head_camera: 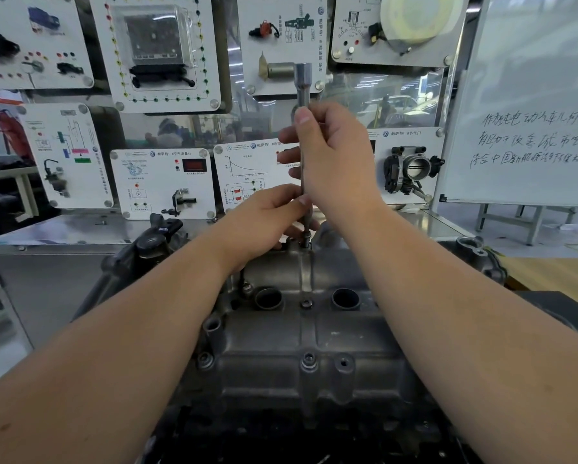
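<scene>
A long steel socket wrench (303, 82) stands upright over the far edge of a grey engine valve cover (280, 343). Its lower tip sits on a bolt (305, 242) at the cover's back rim. My right hand (334, 162) grips the shaft near the middle, thumb pointing up along it. My left hand (267, 219) pinches the shaft's lower end just above the bolt. The wrench's wide socket end points upward, above my right thumb.
Two round plug wells (268, 298) (346, 298) and several bolts (309, 360) sit on the cover. Behind stands a wall of training panels (162, 182), one with a throttle body (411, 169). A whiteboard (528, 95) with handwriting stands at the right.
</scene>
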`<state>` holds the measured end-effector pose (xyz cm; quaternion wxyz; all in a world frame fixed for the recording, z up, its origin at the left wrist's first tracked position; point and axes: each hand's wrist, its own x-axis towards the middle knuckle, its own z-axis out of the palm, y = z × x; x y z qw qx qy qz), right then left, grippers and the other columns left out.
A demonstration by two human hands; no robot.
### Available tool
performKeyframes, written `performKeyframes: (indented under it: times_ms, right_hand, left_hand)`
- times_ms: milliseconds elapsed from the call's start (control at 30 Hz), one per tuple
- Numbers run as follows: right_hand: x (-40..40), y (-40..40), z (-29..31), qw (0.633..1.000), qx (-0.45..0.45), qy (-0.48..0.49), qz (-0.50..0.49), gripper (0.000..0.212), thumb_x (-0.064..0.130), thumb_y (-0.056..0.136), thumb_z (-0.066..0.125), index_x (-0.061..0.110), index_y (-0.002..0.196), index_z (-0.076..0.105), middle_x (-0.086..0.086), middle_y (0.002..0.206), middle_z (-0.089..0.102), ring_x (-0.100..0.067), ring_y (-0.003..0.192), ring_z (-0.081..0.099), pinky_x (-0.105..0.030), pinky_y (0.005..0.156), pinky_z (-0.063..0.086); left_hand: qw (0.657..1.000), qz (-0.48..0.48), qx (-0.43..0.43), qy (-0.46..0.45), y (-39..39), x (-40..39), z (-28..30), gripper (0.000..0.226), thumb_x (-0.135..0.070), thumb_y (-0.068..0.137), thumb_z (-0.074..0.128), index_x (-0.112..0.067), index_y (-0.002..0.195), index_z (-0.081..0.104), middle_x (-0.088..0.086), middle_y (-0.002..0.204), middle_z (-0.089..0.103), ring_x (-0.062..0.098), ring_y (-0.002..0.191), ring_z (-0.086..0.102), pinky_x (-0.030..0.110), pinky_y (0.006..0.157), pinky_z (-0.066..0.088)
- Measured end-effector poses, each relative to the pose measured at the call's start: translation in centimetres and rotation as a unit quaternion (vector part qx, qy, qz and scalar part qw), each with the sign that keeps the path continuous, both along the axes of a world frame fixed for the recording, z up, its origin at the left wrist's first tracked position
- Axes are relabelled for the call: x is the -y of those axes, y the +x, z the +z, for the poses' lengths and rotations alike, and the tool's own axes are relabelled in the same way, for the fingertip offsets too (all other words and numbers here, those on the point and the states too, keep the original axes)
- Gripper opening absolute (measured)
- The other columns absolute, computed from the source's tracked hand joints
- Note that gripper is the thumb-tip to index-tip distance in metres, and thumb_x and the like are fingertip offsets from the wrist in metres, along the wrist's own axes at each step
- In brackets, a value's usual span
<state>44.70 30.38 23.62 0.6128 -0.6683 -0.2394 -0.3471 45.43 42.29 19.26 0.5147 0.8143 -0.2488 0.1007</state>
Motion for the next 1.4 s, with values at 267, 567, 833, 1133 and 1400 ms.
performKeyframes:
  times_ms: [267, 567, 833, 1133, 1400]
  right_hand:
    - [0.08, -0.10, -0.06, 1.000, -0.003, 0.014, 0.028, 0.008, 0.030, 0.102, 0.056, 0.031, 0.098, 0.050, 0.007, 0.078, 0.075, -0.012, 0.064, 0.071, -0.034, 0.066, 0.051]
    - [-0.10, -0.35, 0.15, 1.000, -0.009, 0.003, 0.014, 0.022, 0.024, 0.107, 0.046, 0.026, 0.090, 0.060, 0.000, 0.088, 0.073, -0.011, 0.064, 0.069, -0.041, 0.070, 0.057]
    - [0.08, -0.24, -0.10, 1.000, 0.000, 0.009, 0.011, 0.013, 0.028, 0.104, 0.054, 0.031, 0.093, 0.048, 0.005, 0.080, 0.075, -0.011, 0.064, 0.071, -0.036, 0.067, 0.053]
    - [0.14, -0.39, 0.18, 1.000, -0.008, -0.003, 0.006, 0.019, 0.023, 0.107, 0.047, 0.024, 0.095, 0.061, 0.003, 0.083, 0.073, -0.012, 0.065, 0.071, -0.034, 0.067, 0.052]
    - [0.07, -0.83, 0.05, 0.999, -0.018, -0.006, 0.036, 0.010, 0.028, 0.103, 0.058, 0.021, 0.108, 0.054, 0.003, 0.078, 0.074, -0.012, 0.062, 0.070, -0.024, 0.058, 0.051]
  left_hand:
    - [1.000, 0.013, 0.008, 0.014, 0.09, -0.14, -0.05, 0.022, -0.030, 0.106, 0.057, -0.011, 0.114, 0.065, -0.007, 0.082, 0.073, 0.002, 0.068, 0.066, 0.009, 0.055, 0.044]
    - [1.000, -0.004, 0.009, 0.011, 0.07, -0.19, -0.13, 0.018, -0.026, 0.109, 0.050, -0.031, 0.103, 0.066, -0.014, 0.086, 0.077, 0.000, 0.072, 0.068, 0.008, 0.057, 0.045]
    - [1.000, 0.013, 0.013, 0.021, 0.34, -0.22, -0.04, 0.022, -0.031, 0.105, 0.058, -0.013, 0.116, 0.065, -0.012, 0.083, 0.076, -0.002, 0.069, 0.068, 0.008, 0.057, 0.046]
    - [1.000, -0.004, 0.001, 0.007, 0.07, -0.28, -0.08, 0.017, -0.027, 0.108, 0.053, -0.026, 0.099, 0.067, -0.009, 0.085, 0.077, 0.000, 0.075, 0.070, 0.006, 0.058, 0.044]
    - [1.000, 0.017, 0.014, 0.006, 0.31, -0.17, -0.01, 0.031, -0.025, 0.101, 0.064, 0.002, 0.116, 0.062, 0.004, 0.089, 0.077, 0.002, 0.068, 0.068, 0.006, 0.056, 0.043]
